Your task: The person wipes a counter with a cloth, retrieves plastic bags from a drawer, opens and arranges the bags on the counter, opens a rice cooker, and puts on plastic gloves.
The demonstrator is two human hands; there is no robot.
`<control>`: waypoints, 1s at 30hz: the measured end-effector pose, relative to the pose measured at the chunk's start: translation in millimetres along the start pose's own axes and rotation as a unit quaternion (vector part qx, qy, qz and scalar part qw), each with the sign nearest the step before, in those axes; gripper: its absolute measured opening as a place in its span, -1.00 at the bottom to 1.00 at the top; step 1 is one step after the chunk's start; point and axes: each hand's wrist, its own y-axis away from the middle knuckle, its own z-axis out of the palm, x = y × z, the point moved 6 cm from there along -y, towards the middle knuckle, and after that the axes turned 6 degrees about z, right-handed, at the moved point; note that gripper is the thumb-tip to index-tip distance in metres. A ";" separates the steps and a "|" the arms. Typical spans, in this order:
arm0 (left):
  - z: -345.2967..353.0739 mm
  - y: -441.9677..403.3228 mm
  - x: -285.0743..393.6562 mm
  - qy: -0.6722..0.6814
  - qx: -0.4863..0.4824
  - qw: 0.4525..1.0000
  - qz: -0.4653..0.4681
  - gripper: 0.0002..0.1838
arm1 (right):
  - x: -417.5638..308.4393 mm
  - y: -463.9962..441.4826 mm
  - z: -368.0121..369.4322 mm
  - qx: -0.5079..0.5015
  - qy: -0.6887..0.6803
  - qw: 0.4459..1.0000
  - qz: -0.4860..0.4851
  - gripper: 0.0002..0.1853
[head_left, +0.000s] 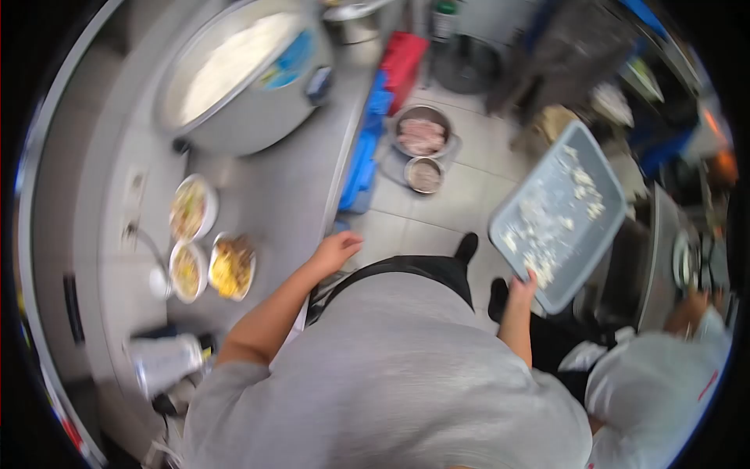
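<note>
My right hand [522, 291] grips the near rim of a grey plastic tub [556, 227], holding it tilted out to my right. Scattered white crumbs, possibly rice, cling to the tub's bottom. My left hand [337, 250] hangs beside the steel counter's edge with its fingers loosely stretched and nothing in them. On the counter [269, 187] to its left stand a bowl with yellow food and brown pieces [232, 266] and two white bowls of mixed food, one farther away [193, 207] and one nearer [187, 271]. The picture is somewhat blurred.
A large pot of white rice [242, 78] stands on the counter's far end. On the tiled floor ahead are a metal bowl of raw meat [423, 131] and a smaller bowl [424, 175], beside blue crates [361, 168]. A co-worker in white [664, 391] stands close on the right.
</note>
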 end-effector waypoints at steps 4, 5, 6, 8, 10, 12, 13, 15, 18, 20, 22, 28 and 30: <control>-13.8 26.8 41.4 -0.015 0.040 0.999 0.014 -0.75 | 68.4 132.5 100.2 0.129 0.136 0.972 -0.141 -0.62; -3.6 43.4 42.5 -0.031 0.052 0.998 0.027 -0.75 | 69.0 127.7 86.6 0.116 0.141 0.974 -0.135 -0.65; -4.4 47.8 30.4 0.036 0.072 0.997 0.016 -0.74 | 71.4 121.5 93.2 0.115 0.162 0.971 -0.133 -0.67; -7.3 43.0 2.6 0.179 0.119 0.977 -0.012 -0.73 | 86.6 108.7 149.2 0.128 0.203 0.962 -0.128 -0.73; -15.6 71.4 -12.3 0.361 0.263 0.892 -0.066 -0.70 | 94.0 109.0 189.8 0.110 0.237 0.962 -0.076 -0.72; -15.8 111.0 -57.1 0.462 0.433 0.768 -0.096 -0.53 | 93.0 96.8 205.4 0.049 0.280 0.959 -0.001 -0.69; -17.3 130.4 -78.6 0.491 0.502 0.704 -0.110 -0.52 | 91.0 94.8 215.9 0.046 0.301 0.953 0.009 -0.67; -19.3 164.0 -104.2 0.547 0.589 0.585 -0.108 -0.49 | 84.1 89.6 238.0 0.045 0.353 0.934 0.018 -0.64; -46.1 175.7 -108.7 0.601 0.636 0.484 -0.015 -0.48 | 68.1 71.0 271.8 0.056 0.418 0.904 0.075 -0.61; -71.7 172.1 -121.0 0.597 0.684 0.417 0.030 -0.57 | 71.7 69.7 302.8 0.028 0.461 0.882 0.096 -0.58; -84.0 174.3 -140.4 0.593 0.722 0.355 0.040 -0.64 | 78.0 72.5 330.2 -0.001 0.514 0.849 0.119 -0.54; -64.1 201.8 -127.5 0.554 0.781 0.287 0.014 -0.70 | 97.0 81.7 386.6 -0.049 0.659 0.725 0.195 -0.58; -49.7 226.4 -127.3 0.536 0.793 0.289 0.018 -0.71 | 96.6 61.3 388.1 -0.046 0.686 0.698 0.201 -0.56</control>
